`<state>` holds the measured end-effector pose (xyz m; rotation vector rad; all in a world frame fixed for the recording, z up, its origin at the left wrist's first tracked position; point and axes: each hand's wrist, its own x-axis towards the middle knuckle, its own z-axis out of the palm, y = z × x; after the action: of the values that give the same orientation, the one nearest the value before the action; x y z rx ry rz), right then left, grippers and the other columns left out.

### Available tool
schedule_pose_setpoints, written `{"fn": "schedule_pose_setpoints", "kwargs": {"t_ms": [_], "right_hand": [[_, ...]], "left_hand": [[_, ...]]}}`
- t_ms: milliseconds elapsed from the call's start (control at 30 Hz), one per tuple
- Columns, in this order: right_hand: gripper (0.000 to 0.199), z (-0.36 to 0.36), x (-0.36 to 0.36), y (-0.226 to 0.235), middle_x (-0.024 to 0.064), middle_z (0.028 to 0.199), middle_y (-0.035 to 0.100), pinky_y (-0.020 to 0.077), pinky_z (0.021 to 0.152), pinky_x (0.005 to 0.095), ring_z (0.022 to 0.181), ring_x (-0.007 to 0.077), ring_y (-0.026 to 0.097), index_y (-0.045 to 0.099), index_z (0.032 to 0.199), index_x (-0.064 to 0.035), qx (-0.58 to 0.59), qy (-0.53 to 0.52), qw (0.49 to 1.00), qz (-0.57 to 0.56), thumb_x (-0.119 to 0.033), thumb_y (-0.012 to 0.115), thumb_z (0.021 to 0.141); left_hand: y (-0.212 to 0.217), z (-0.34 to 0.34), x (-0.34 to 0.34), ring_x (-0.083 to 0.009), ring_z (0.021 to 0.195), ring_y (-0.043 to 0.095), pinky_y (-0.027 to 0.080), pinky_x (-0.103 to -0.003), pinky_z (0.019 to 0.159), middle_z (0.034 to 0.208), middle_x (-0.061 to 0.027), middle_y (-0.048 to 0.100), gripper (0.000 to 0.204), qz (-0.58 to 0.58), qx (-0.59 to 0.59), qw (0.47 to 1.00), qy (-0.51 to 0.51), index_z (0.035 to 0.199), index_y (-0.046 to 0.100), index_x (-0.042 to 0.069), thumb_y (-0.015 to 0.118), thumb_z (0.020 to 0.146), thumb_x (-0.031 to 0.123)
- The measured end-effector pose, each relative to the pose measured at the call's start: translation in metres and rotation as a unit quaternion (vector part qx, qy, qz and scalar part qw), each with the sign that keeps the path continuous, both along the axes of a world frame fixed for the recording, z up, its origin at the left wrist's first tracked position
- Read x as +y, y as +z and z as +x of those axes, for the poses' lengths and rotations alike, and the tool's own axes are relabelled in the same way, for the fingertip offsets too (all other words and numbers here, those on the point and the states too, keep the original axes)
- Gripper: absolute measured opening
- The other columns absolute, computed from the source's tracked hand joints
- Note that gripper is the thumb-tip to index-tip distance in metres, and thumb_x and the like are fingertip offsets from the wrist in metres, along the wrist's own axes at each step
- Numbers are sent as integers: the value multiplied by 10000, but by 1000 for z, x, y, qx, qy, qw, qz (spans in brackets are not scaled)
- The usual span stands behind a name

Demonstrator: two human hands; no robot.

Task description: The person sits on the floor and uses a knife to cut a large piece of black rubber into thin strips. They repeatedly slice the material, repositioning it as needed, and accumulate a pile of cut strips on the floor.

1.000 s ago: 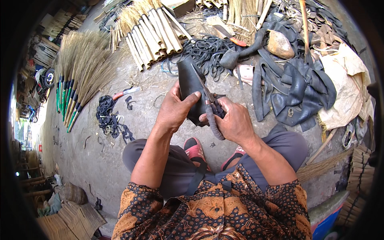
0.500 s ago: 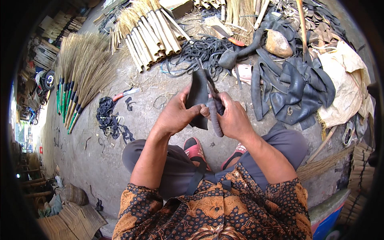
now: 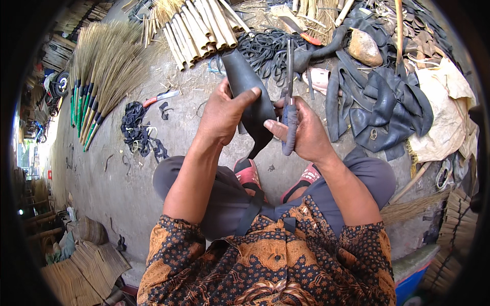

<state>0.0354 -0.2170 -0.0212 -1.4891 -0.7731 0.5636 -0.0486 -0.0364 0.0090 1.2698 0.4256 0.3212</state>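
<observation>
A curved piece of black rubber sheet (image 3: 244,75) is pinched in my left hand (image 3: 217,115), the thumb lying across its face. Its narrow lower end hangs above the floor between my knees. My right hand (image 3: 310,133) is closed round scissors (image 3: 289,125) with wrapped grips, their blades pointing away from me. The scissors stand upright just right of the rubber's edge. Part of the far grip and some right fingers are hidden behind the tool.
Beyond my hands lie a heap of black rubber strips (image 3: 263,51) and bamboo tubes (image 3: 196,33). Grass brooms (image 3: 104,66) and a red-handled knife (image 3: 158,98) are to the left. Rubber sheets (image 3: 380,109), a stone (image 3: 364,47) and a pale sack (image 3: 444,102) lie to the right.
The rubber sheet has turned so its broad face shows and has come away from the blades. The scissors have shifted right, pointing straighter ahead. The view has tilted slightly.
</observation>
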Motion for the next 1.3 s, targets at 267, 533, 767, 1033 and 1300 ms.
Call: {"fn": "schedule_pose_setpoints", "kwargs": {"t_ms": [267, 533, 767, 1033, 1300], "right_hand": [[278, 24, 1, 8, 26, 896, 630, 502, 616, 243, 720, 103, 618, 579, 1145, -7, 153, -107, 978, 96, -56, 724, 913], [206, 75, -9, 13, 48, 897, 637, 526, 585, 236, 662, 118, 628, 629, 1038, 6, 199, -255, 923, 209, -68, 756, 893], [203, 81, -14, 9, 28, 783, 631, 490, 567, 233, 633, 101, 607, 650, 1067, -52, 175, -247, 953, 31, -239, 677, 992], [250, 30, -4, 4, -12, 773, 616, 478, 572, 220, 643, 51, 568, 625, 1072, -23, 168, -26, 982, -79, -244, 698, 982], [308, 11, 4, -5, 74, 859, 684, 525, 735, 287, 794, 117, 637, 591, 1108, 38, 39, 75, 984, -153, -182, 730, 945]], "left_hand": [[-22, 9, -8, -125, 995, 612, 515, -300, 881, 1088, -47, 687, 599, 70, 68, 976, -193, 1307, 569, -11, 815, 884, 334], [-54, 15, -9, -97, 749, 591, 484, -336, 676, 819, -33, 687, 182, 264, 158, 893, -329, 1043, 660, -11, 682, 942, 139], [-27, 24, -11, -44, 793, 603, 517, -238, 710, 964, 35, 702, 261, -4, 71, 961, -268, 1188, 685, 51, 700, 973, 198], [-21, 33, 15, -66, 755, 609, 504, -231, 570, 944, -2, 665, 373, -72, 73, 995, -17, 1257, 570, 68, 729, 929, 149], [-28, 35, 43, -137, 827, 658, 573, -272, 643, 1009, -69, 665, 445, -15, 16, 996, 81, 1299, 535, 4, 732, 908, 89]]}}
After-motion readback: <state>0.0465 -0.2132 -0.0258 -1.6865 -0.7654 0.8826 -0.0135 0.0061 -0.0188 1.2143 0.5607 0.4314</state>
